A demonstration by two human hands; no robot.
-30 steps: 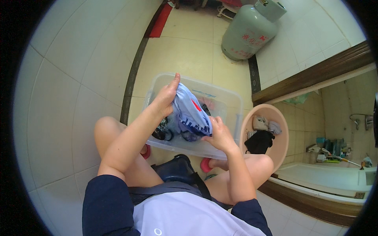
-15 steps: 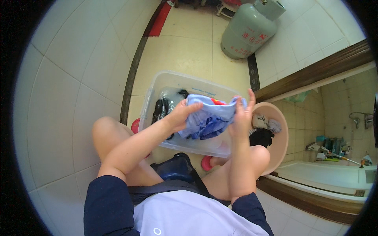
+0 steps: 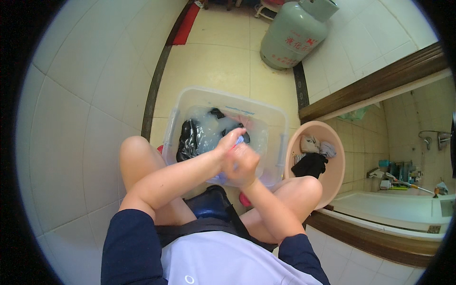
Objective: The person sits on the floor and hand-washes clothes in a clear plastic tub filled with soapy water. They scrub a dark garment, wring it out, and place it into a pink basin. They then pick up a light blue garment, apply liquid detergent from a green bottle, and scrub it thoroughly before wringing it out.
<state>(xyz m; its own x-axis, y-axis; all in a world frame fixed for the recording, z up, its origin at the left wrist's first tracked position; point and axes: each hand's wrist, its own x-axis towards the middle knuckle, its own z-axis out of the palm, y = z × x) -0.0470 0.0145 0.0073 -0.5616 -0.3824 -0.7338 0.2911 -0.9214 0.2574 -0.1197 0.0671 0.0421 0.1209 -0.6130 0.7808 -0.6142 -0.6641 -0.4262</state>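
A light blue garment [image 3: 240,139] is bunched between my hands over the clear plastic tub [image 3: 278,128]; most of it is hidden by my fingers. My left hand [image 3: 230,144] is closed on it, thumb up. Just nearer to me, my right hand [image 3: 243,165] presses against the left, curled round the cloth and smeared by motion. Another bit of the blue cloth hangs below the hands, near the tub's front wall. Soaking in the cloudy water are dark wet clothes [image 3: 188,141], partly covered by my hands and forearms.
Right of the tub stands a pink basin [image 3: 335,183] holding clothes, among them a black garment [image 3: 311,165]. A grey-green gas cylinder [image 3: 294,35] is at the far right by the wall. Between my legs sits a dark blue stool [image 3: 210,204]. A tiled wall [image 3: 71,142] rises on the left.
The spread-out blue garment is now bunched up. My right hand has moved left and nearer to me, meeting my left hand, and more of the tub's water shows.
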